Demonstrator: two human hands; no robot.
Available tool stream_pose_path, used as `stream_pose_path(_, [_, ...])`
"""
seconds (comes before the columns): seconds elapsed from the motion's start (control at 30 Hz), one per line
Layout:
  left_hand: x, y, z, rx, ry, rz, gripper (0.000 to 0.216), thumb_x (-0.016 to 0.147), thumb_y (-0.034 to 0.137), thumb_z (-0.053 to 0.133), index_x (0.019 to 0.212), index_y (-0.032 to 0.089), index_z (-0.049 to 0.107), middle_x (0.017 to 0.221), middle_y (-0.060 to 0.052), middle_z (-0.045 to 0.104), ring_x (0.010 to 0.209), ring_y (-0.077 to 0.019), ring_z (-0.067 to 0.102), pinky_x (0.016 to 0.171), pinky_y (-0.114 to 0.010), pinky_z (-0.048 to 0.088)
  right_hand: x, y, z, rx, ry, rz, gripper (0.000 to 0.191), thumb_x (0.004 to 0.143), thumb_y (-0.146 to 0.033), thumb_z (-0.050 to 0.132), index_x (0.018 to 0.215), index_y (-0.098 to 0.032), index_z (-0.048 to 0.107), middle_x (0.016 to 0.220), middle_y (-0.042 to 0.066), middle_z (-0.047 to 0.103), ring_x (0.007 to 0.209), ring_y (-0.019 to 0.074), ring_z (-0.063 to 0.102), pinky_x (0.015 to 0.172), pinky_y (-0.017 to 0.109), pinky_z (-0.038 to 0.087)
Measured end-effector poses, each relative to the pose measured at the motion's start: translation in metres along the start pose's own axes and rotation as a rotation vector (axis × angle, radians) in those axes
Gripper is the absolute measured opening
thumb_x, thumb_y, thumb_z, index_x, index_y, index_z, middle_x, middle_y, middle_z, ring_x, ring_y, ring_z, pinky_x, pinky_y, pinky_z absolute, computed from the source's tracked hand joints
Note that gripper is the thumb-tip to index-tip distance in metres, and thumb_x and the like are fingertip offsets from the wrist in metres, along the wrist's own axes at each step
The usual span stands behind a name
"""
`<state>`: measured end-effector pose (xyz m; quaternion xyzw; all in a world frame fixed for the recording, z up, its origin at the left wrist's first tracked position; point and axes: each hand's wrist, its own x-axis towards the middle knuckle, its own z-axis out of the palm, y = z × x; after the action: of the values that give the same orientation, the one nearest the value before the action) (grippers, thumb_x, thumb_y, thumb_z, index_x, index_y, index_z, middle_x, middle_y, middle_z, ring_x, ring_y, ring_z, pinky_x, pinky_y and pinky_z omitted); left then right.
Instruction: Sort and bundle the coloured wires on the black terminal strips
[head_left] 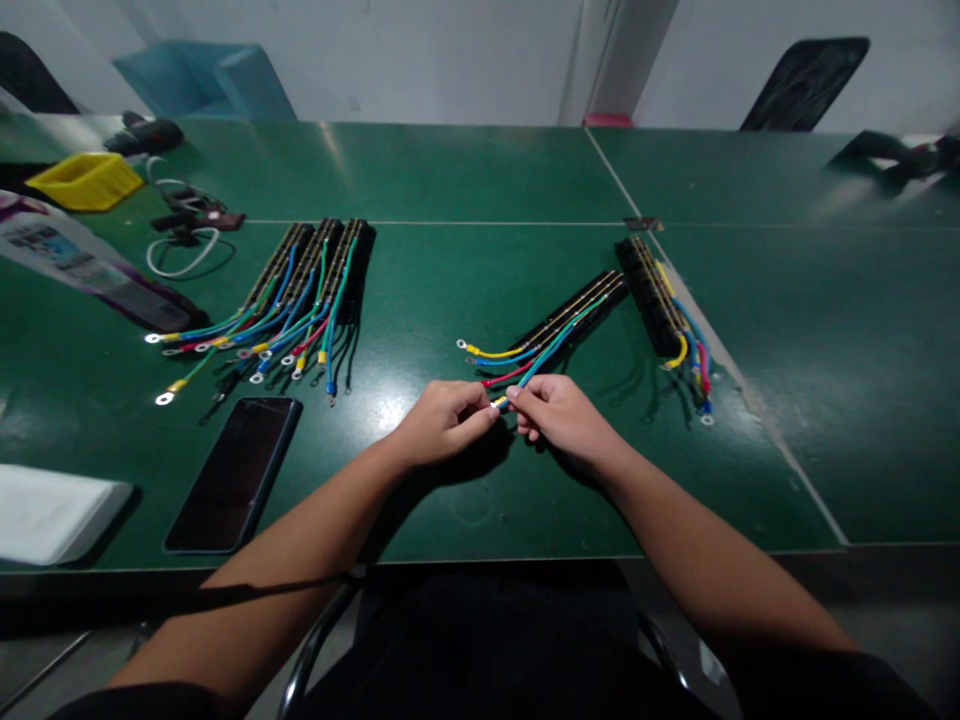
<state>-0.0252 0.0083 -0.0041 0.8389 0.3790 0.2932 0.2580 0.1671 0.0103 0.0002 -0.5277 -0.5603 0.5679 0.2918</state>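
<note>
My left hand (pixel 444 418) and my right hand (pixel 561 412) meet over the green table (pixel 465 180), both pinched closed on the near end of a teal wire (pixel 551 348). That wire runs up to a black terminal strip (pixel 579 305) lying slantwise in the middle. Yellow, blue and red wires with ring lugs (pixel 491 362) fan out from the same strip toward my hands. The fingertips hide the wire's lug.
Another strip with coloured wires (pixel 658 298) lies to the right. Several wired strips (pixel 315 275) sit to the left, with a dark phone (pixel 234 472) below them. A yellow bin (pixel 86 180), white cable (pixel 180 255) and white pad (pixel 52 512) are at far left.
</note>
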Motion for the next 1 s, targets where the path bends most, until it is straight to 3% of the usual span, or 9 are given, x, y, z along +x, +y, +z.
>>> stream_pose_path(0.47, [-0.001,0.001,0.003,-0.134,-0.021,-0.08,0.02,0.081,0.031,0.059,0.071,0.015,0.053,0.056,0.005,0.049,0.049,-0.0062,0.042,0.046,-0.017,0.03,0.001,0.002,0.005,0.131,0.056,0.019,0.034,0.082,-0.042,0.064,0.065,-0.015,0.053,0.054,0.0,0.056,0.041,0.0078,0.052,0.037,0.018,0.043])
stream_pose_path(0.6, [-0.001,0.003,0.002,-0.434,-0.121,-0.254,0.029,0.08,0.039,0.063,0.07,0.015,0.051,0.054,0.005,0.049,0.046,-0.0056,0.044,0.043,-0.016,0.032,0.0,0.001,0.006,0.218,0.034,0.019,0.033,0.08,-0.042,0.066,0.067,-0.015,0.053,0.054,0.0,0.056,0.044,0.0078,0.052,0.039,0.018,0.044])
stream_pose_path(0.77, [0.001,0.006,0.002,-0.915,-0.277,-0.512,0.037,0.089,0.047,0.052,0.079,0.012,0.06,0.056,0.0,0.057,0.041,-0.0081,0.052,0.039,-0.018,0.038,0.0,0.002,0.005,0.28,0.009,-0.001,0.034,0.077,-0.045,0.067,0.067,-0.015,0.052,0.056,-0.001,0.057,0.046,0.008,0.052,0.042,0.019,0.043])
stream_pose_path(1.0, [0.005,0.012,0.001,-1.306,-0.335,-0.777,0.029,0.089,0.035,0.055,0.078,0.01,0.065,0.054,-0.002,0.056,0.041,-0.0072,0.049,0.037,-0.018,0.036,0.001,0.004,0.006,0.297,-0.001,-0.018,0.034,0.078,-0.046,0.064,0.067,-0.016,0.051,0.053,-0.004,0.052,0.045,0.0061,0.045,0.042,0.018,0.034])
